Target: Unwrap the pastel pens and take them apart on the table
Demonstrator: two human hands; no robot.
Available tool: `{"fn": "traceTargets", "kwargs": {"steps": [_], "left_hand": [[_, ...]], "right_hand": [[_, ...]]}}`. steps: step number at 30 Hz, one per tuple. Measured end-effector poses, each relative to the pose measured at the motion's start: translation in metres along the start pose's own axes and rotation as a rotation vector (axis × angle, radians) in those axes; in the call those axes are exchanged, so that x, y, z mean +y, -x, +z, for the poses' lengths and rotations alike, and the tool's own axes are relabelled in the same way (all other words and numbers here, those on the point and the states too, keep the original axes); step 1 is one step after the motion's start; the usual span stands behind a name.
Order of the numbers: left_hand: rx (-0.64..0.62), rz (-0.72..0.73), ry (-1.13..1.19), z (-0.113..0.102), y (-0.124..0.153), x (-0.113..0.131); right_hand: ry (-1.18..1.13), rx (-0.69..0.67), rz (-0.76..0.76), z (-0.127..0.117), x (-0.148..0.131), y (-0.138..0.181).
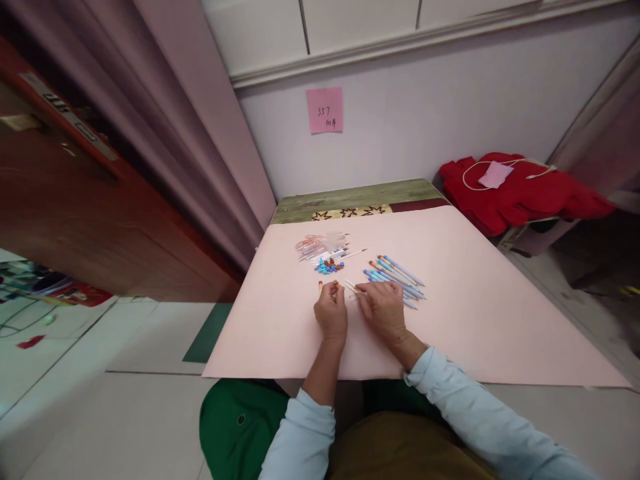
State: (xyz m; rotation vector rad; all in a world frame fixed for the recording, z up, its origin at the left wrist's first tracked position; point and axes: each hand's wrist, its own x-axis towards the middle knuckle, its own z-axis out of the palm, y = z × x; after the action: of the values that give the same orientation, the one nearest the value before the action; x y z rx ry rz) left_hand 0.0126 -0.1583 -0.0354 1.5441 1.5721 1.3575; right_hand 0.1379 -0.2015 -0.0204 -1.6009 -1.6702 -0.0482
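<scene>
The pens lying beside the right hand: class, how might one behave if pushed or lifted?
The pens look straight and rod-like, so one would probably stay stiff when lifted. Their slim barrels suggest little weight. Pushed sideways on the flat pink surface, one might roll, though close neighbours could block it.

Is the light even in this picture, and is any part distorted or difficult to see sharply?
Head view: light is soft and fairly even on the sheet, without strong glare; head view, left side: the door looks stretched; head view, centre: the small part in the left hand lacks clear detail.
</scene>
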Motion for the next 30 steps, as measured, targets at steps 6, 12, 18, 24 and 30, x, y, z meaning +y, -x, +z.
{"fn": "traceTargets", "kwargs": {"steps": [6,12,18,24,30], "left_hand": [[0.08,-0.082,0.323,-0.003,-0.001,0.005],[0.107,-0.084,0.383,-0.002,0.001,0.006],[0.188,-0.123,0.391,-0.024,-0.012,0.004],[-0.038,-0.222,-0.171,-0.071,-0.041,-0.005],[-0.162,-0.116,-0.43,-0.069,-0.044,0.001]], "right_hand": [[0.004,-0.003,0.006,0.0,0.001,0.0],[0.023,-0.007,-0.01,0.002,0.001,0.0],[0.001,-0.02,-0.013,0.003,0.003,0.002],[-0.003,-0.048,-0.001,0.004,0.001,0.002],[-0.072,-0.037,0.123,-0.011,0.004,-0.002]]}}
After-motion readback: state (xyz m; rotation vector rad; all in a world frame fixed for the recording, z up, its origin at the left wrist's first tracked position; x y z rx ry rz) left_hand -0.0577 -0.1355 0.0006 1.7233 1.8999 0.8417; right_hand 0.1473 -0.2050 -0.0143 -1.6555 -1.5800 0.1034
